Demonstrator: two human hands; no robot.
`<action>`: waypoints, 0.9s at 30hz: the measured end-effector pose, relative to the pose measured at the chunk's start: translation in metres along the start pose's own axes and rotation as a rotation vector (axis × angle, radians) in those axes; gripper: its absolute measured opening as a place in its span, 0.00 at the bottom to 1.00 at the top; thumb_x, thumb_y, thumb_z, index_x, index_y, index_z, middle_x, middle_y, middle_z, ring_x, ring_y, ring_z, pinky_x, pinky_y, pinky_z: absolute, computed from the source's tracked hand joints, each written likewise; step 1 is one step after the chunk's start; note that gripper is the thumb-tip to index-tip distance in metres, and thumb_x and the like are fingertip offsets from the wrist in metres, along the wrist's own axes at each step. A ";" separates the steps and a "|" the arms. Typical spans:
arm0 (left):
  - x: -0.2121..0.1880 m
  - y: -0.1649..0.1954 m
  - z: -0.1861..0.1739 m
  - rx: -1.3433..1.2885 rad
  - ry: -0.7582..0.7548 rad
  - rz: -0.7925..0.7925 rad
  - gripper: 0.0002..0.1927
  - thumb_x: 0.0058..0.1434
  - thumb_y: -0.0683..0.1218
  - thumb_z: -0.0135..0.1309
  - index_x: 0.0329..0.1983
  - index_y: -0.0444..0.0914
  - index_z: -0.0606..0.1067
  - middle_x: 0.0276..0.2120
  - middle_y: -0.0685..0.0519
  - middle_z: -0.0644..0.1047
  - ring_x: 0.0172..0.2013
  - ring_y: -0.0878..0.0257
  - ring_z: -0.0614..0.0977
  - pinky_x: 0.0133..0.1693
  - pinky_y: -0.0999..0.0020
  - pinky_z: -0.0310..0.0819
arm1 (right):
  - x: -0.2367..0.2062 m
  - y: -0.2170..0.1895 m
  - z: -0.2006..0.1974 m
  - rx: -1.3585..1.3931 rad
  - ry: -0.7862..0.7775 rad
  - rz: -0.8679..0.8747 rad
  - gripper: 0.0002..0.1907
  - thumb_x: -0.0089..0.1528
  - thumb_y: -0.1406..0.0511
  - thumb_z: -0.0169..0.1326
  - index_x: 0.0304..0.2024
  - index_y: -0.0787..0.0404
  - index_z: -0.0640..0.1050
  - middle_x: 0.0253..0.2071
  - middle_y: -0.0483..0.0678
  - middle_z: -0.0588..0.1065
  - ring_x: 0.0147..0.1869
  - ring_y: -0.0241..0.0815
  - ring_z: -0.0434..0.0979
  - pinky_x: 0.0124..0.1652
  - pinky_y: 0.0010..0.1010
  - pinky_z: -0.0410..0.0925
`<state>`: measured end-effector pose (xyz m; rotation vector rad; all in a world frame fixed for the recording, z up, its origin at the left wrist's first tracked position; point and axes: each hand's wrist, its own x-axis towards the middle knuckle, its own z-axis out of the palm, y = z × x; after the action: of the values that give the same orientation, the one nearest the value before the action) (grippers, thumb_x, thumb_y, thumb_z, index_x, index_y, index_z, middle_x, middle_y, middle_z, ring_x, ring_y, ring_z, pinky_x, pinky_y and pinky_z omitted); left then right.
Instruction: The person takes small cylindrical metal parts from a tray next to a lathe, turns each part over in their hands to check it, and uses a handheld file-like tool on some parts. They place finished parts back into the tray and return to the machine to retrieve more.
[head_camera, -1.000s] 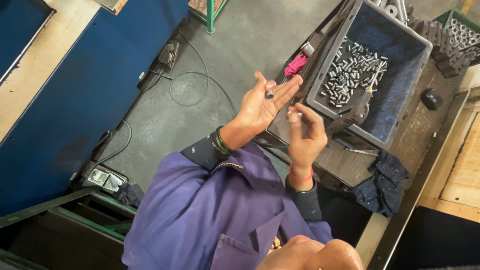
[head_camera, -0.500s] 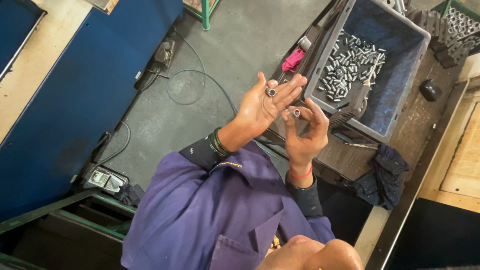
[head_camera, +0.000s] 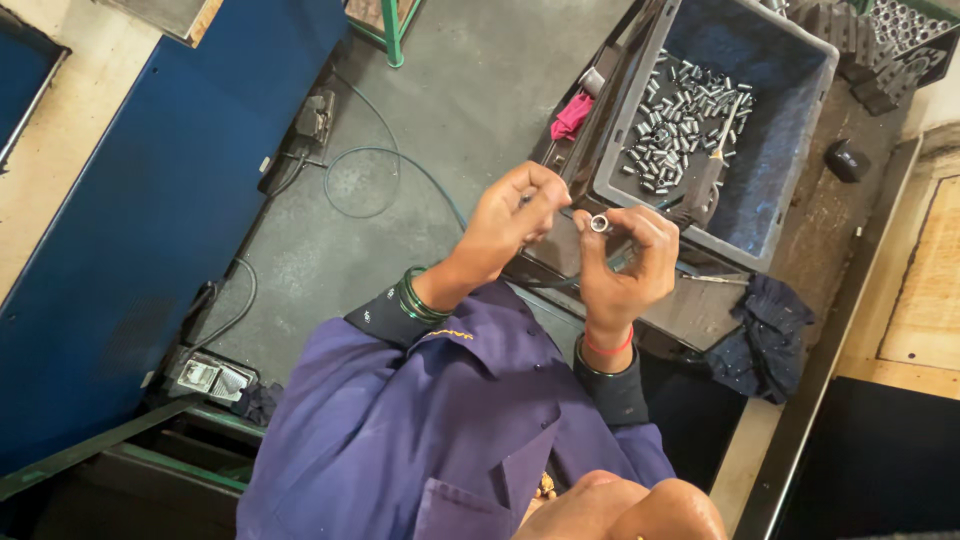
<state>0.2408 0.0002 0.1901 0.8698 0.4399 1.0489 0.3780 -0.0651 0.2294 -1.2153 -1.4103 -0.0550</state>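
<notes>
My right hand (head_camera: 625, 265), with a red thread at the wrist, pinches a small metal ring (head_camera: 599, 222) at its fingertips, the bore facing up. My left hand (head_camera: 510, 222), with green bangles at the wrist, is curled closed just left of it. Its fingertips are almost touching the ring, and it seems to hold a small metal piece that the fingers hide. Both hands hover over the near corner of a grey-blue crate (head_camera: 800, 60) that holds several short metal sleeves (head_camera: 680, 110).
A pink rag (head_camera: 571, 114) lies left of the crate and a dark cloth (head_camera: 765, 335) right of my right hand. A cable (head_camera: 370, 180) loops on the grey floor beside a blue machine panel (head_camera: 150, 200) and a foot pedal (head_camera: 210, 378). A black parts tray (head_camera: 900, 40) stands at the top right.
My left hand's open palm, which had a small metal piece on it, has closed. My right hand has brought the ring up against the left fingertips. The view has shifted slightly.
</notes>
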 end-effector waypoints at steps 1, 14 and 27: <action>-0.006 0.005 0.003 0.202 -0.007 0.132 0.10 0.75 0.49 0.55 0.49 0.37 0.75 0.30 0.60 0.70 0.29 0.73 0.66 0.30 0.76 0.60 | 0.000 -0.001 0.000 -0.002 -0.002 0.011 0.17 0.59 0.77 0.70 0.44 0.65 0.76 0.45 0.51 0.75 0.43 0.39 0.75 0.43 0.28 0.71; -0.013 0.031 0.015 1.203 -0.080 1.041 0.20 0.62 0.43 0.66 0.57 0.44 0.78 0.29 0.57 0.73 0.28 0.60 0.76 0.30 0.63 0.70 | -0.003 -0.008 -0.005 -0.060 -0.023 0.018 0.16 0.58 0.77 0.68 0.46 0.65 0.78 0.44 0.51 0.77 0.44 0.42 0.76 0.43 0.30 0.71; -0.012 0.025 0.008 0.987 -0.038 0.961 0.12 0.62 0.41 0.68 0.46 0.40 0.77 0.31 0.55 0.79 0.25 0.62 0.78 0.27 0.66 0.70 | -0.006 -0.011 -0.004 0.028 -0.038 0.126 0.14 0.59 0.78 0.66 0.45 0.66 0.79 0.44 0.52 0.78 0.41 0.40 0.76 0.41 0.28 0.71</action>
<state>0.2263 -0.0079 0.2139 2.1044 0.5186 1.7037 0.3717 -0.0763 0.2323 -1.2855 -1.3599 0.0752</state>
